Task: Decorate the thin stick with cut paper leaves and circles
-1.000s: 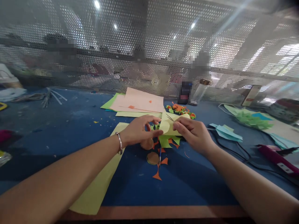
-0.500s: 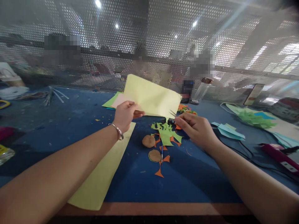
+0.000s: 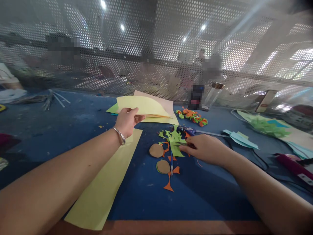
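Note:
My left hand (image 3: 127, 122) pinches the near edge of a pale yellow paper sheet (image 3: 139, 105), which curves over a pile with a pinkish sheet (image 3: 166, 106) and green paper. Closed round the handles of scissors (image 3: 180, 143), my right hand (image 3: 205, 148) is low over green paper scraps (image 3: 174, 138); its fingers hide most of the tool. Two brown cardboard discs (image 3: 156, 150) lie between my hands, near orange paper scraps (image 3: 168, 186) and a thin blue stick-like tool (image 3: 171, 163). A long yellow paper strip (image 3: 119, 173) runs under my left forearm.
Behind the scraps lies what looks like a blue glue gun (image 3: 187, 130) with a translucent stick. Orange and green paper pieces (image 3: 193, 116), a clear bottle (image 3: 213, 96), light blue papers (image 3: 241, 138), black cables and a magenta power strip (image 3: 294, 166) occupy the right. Perforated metal stands behind.
My left hand has lowered the yellow sheet from upright onto the paper pile. My right hand has brought the scissors down from the sheet's right corner to the green scraps.

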A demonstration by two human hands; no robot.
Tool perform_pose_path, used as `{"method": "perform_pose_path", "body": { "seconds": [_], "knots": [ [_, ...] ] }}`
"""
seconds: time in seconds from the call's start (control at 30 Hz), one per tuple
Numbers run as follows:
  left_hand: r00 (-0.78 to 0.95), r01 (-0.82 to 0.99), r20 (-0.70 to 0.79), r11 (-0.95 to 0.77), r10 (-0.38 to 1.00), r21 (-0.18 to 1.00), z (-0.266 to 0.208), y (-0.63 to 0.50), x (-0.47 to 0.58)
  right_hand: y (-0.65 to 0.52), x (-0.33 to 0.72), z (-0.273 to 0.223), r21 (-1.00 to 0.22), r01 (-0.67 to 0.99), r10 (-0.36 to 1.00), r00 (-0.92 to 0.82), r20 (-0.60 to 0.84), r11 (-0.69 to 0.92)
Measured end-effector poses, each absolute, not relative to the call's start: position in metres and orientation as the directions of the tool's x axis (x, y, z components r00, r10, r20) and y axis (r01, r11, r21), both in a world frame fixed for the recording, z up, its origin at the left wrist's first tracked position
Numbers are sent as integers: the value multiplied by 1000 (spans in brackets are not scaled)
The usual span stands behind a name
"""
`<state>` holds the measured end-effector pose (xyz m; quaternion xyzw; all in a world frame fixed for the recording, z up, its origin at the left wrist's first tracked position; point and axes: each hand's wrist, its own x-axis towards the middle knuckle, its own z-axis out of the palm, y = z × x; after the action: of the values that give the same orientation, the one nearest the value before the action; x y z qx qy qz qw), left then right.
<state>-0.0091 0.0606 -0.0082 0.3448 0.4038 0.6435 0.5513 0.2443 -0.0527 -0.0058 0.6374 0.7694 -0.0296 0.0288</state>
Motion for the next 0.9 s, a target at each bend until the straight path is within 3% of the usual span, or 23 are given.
{"method": "perform_pose_path", "body": {
  "seconds": [0.3,0.43,0.47,0.5,0.57,0.63,0.7,0.8,0.9],
  "knots": [
    [-270,-461,-47,-86,962,883,-1,45,-4,-56,244,-1,61,984,983,-160,-88,165],
    [-108,-247,71,-96,992,964,-1,26,-2,-58,243,1,72,988,989,-128,-72,133],
    [13,-58,173,-172,985,983,-2,22,-2,-59,243,1,72,989,990,-121,-69,126],
    [163,128,258,-280,952,952,-3,19,-2,-59,243,1,71,990,991,-118,-67,123],
    [457,410,304,-502,836,762,-7,15,-3,-60,245,2,72,990,991,-119,-60,124],
    [626,532,236,-628,743,568,-10,13,-6,-61,246,2,78,989,991,-124,-55,128],
    [696,574,165,-680,699,456,-12,14,-8,-62,246,1,90,988,991,-125,-56,129],
    [732,589,95,-697,675,408,-12,16,-10,-64,245,2,104,987,991,-116,-64,122],
    [743,593,11,-666,669,452,-8,17,-10,-66,243,3,116,987,992,-102,-75,110]
  ]
}}
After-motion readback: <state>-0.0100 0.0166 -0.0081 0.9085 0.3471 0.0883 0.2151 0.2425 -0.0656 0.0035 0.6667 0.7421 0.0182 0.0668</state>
